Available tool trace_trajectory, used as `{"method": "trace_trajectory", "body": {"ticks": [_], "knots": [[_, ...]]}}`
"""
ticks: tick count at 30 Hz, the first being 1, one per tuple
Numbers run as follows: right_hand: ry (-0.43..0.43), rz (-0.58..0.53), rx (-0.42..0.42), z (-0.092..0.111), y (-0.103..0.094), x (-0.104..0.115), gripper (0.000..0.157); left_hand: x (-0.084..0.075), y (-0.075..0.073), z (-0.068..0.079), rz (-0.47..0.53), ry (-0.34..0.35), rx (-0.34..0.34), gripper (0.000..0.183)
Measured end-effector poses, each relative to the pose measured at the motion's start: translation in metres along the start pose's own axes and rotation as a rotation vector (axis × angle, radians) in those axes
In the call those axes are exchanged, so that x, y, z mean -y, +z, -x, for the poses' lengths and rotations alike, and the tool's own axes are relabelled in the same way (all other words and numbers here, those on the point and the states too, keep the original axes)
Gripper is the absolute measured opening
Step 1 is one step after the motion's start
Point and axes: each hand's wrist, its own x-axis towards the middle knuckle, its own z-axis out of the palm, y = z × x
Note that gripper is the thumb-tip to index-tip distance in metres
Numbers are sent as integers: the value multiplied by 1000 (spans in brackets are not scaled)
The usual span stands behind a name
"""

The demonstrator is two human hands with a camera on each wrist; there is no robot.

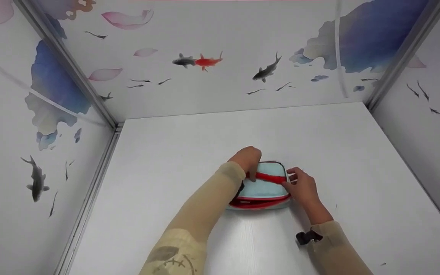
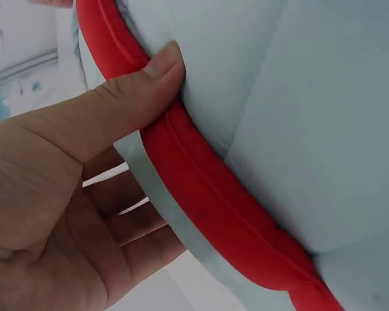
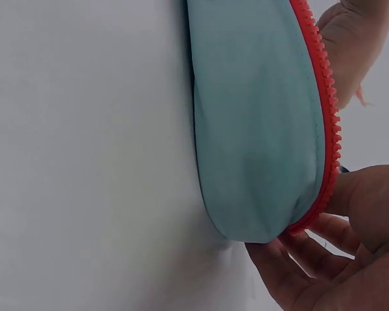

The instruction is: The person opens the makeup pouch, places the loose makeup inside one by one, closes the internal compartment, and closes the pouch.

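Note:
A light blue bag (image 1: 264, 190) with red trim lies on the white table, its front side gaping along a red-edged opening (image 1: 260, 203). Across its top runs a red strap (image 1: 271, 178). My left hand (image 1: 248, 158) grips that strap at its left part; in the left wrist view the thumb lies over the red band (image 2: 201, 178) and the fingers go behind it. My right hand (image 1: 304, 188) pinches the bag's right end. In the right wrist view its thumb and fingers meet the corner where the red zipper teeth (image 3: 329, 123) curve round.
The white table (image 1: 166, 160) extends around the bag on all sides. Printed panels with fish and petals enclose it at the back (image 1: 227, 88), left (image 1: 6, 133) and right (image 1: 426, 133). A small black device (image 1: 307, 237) sits at my right wrist.

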Motion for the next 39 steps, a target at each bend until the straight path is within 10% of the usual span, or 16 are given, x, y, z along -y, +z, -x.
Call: {"method": "trace_trajectory", "body": {"ticks": [8,18,39], "knots": [[-15,62,118,-13,-13,1,44,-2,0,5,-81,7,-39,25],[-104,-141,274,-58,-34,-5,40,-10,9,5,-100,-51,-57,35],[-278,88,534,-109,-32,-5,39,-13,0,11,-137,-82,-87,46]]}}
